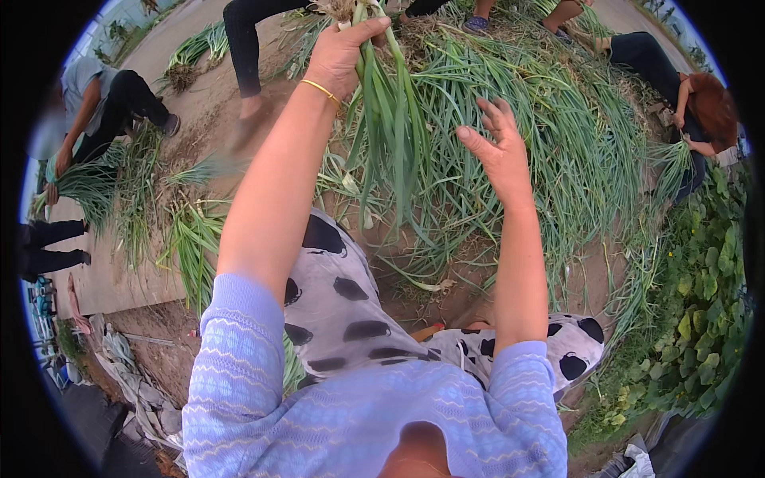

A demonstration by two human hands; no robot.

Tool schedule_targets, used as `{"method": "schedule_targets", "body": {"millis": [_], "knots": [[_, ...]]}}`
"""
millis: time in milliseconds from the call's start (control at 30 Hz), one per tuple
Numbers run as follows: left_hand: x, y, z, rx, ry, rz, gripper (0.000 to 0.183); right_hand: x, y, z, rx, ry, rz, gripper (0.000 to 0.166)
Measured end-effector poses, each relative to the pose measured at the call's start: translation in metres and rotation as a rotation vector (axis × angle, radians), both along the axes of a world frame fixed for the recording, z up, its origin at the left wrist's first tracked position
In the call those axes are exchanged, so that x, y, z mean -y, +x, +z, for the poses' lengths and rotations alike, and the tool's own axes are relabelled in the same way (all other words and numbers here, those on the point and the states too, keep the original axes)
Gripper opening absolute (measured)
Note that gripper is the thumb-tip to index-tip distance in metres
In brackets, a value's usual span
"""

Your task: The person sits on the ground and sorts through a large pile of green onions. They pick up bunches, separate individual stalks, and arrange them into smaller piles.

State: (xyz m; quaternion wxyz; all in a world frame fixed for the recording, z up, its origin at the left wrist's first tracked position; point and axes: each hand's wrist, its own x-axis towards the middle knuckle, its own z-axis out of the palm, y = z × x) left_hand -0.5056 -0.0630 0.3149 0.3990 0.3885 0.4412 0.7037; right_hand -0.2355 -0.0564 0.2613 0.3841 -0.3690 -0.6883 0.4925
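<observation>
My left hand [342,57] grips a bunch of green onions [382,113] near its white ends, at the top of the view. The roots point away from me and the long green leaves hang down towards my knees. Over the large heap of green onions [538,119], my right hand [493,149] is raised with its thumb and fingers apart. It holds nothing and is apart from the bunch. Some of its fingertips look dark with soil. The heap lies on bare earth before me and reaches to the right.
A smaller pile of green onions [194,239] lies at left, and another bundle [194,51] farther back. One person [89,107] at left holds green onions; another [705,113] bends at right. Leafy vines [699,299] border the right side. Crumpled sheeting [134,370] lies at lower left.
</observation>
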Motion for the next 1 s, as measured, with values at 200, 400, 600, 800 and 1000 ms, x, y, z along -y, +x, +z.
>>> {"method": "schedule_targets", "body": {"millis": [200, 400, 600, 800, 1000], "knots": [[-0.002, 0.052, 0.017, 0.101, 0.059, -0.319, 0.015, -0.016, -0.063, 0.018, -0.314, 0.039, 0.148, 0.056], [0.009, 0.098, 0.028, -0.098, -0.092, -0.043, 0.017, 0.015, -0.062, 0.008, -0.171, 0.461, -0.287, 0.019], [0.014, 0.134, 0.032, -0.071, -0.038, -0.287, 0.019, 0.024, -0.024, -0.001, -0.574, 0.152, -0.084, 0.054], [0.02, 0.191, 0.071, 0.276, 0.273, -0.864, 0.022, 0.021, 0.064, 0.071, -0.057, 0.167, 0.126, 0.034], [-0.002, 0.279, 0.076, 0.293, 0.206, -0.662, 0.028, 0.016, 0.187, 0.141, 0.707, 0.531, -0.231, 0.026]]}}
